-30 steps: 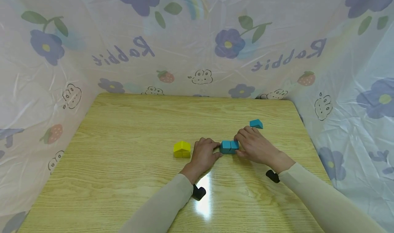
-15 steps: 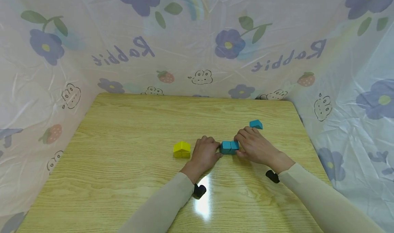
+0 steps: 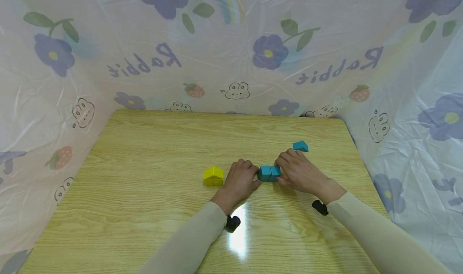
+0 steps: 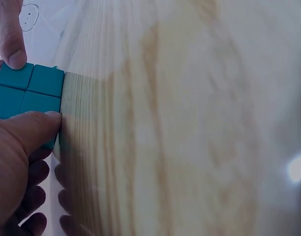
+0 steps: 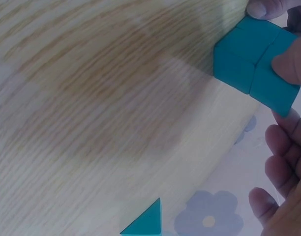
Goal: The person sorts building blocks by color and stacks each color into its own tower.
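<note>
Several blue toy blocks (image 3: 267, 173) stand pressed together on the table, two wide and two high by the seams in the left wrist view. At their left end, my left hand (image 3: 240, 180) pinches them, its thumb (image 4: 40, 123) on the near face. My right hand (image 3: 300, 171) grips the right end, thumb (image 5: 290, 61) against the near face and other fingers behind. Parts of the blocks' far side are hidden. Beyond the right hand lies a loose blue triangular block (image 3: 300, 146). Left of my left hand is a yellow house-shaped group of blocks (image 3: 213, 176).
The wooden table (image 3: 152, 153) has a bright light reflection near its front. A printed curtain (image 3: 202, 57) with flowers and rabbits surrounds the back and sides. Black straps' ends (image 3: 233, 223) show at the wrists.
Both hands keep hold of the blue blocks in nearly the same place. My left hand has shifted very slightly; the yellow blocks and the loose triangular block stay put.
</note>
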### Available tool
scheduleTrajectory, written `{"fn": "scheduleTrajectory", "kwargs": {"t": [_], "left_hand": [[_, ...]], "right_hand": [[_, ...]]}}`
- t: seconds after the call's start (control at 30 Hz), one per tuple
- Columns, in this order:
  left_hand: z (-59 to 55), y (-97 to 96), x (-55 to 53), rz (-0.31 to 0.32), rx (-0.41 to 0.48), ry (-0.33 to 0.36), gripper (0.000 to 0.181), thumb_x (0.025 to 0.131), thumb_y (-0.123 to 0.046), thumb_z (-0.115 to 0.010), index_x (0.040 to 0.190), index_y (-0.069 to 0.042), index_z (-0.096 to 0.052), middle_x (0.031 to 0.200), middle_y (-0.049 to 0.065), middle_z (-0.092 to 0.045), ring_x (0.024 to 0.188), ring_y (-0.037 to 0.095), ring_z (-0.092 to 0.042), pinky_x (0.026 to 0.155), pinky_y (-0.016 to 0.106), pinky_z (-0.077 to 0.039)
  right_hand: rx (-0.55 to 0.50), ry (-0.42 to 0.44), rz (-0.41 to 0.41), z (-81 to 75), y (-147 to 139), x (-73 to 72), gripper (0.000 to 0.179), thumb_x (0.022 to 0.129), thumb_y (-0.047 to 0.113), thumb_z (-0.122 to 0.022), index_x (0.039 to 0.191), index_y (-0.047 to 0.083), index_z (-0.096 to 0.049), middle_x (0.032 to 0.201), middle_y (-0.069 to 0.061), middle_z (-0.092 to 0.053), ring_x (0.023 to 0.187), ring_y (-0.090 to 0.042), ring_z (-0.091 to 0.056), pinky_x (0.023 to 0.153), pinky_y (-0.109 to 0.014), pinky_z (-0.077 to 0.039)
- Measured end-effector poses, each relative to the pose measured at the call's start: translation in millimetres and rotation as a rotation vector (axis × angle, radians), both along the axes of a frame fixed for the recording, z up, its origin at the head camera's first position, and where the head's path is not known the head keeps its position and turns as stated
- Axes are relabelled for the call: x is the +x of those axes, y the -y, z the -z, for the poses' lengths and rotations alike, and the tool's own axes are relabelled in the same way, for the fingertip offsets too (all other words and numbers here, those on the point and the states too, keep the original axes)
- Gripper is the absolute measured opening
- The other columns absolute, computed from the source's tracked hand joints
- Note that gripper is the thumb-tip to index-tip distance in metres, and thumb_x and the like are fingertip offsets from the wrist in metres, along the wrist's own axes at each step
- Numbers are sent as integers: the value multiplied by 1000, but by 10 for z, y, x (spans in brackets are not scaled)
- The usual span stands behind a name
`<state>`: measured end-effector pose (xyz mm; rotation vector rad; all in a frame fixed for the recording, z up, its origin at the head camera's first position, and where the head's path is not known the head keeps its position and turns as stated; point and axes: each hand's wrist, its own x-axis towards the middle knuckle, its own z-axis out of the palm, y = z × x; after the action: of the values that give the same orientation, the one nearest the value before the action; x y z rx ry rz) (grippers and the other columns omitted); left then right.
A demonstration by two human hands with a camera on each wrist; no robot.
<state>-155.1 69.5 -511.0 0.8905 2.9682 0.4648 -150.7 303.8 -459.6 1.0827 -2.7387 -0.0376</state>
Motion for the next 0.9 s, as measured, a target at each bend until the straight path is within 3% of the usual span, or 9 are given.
{"fn": "scheduleTrajectory", "kwargs": {"t": [0.37, 0.9], "left_hand": [[8, -5, 2, -15, 53, 49, 42, 91, -46, -66, 124, -21, -66, 113, -8, -62, 105, 14, -50, 92, 33, -41], [25, 10, 16, -19, 122, 62, 41, 90, -42, -68, 124, -19, -66, 113, -5, -63, 104, 15, -51, 93, 34, -41]], "right_hand": [[-18, -5, -10, 10, -3, 2, 35, 83, 38, -73, 101, 11, -63, 98, -3, -58, 90, -24, -48, 82, -40, -41], [-29, 4, 7, 17, 0, -3, 33, 84, 38, -70, 101, 11, -63, 99, -2, -60, 94, -24, -51, 83, -41, -42]]}}
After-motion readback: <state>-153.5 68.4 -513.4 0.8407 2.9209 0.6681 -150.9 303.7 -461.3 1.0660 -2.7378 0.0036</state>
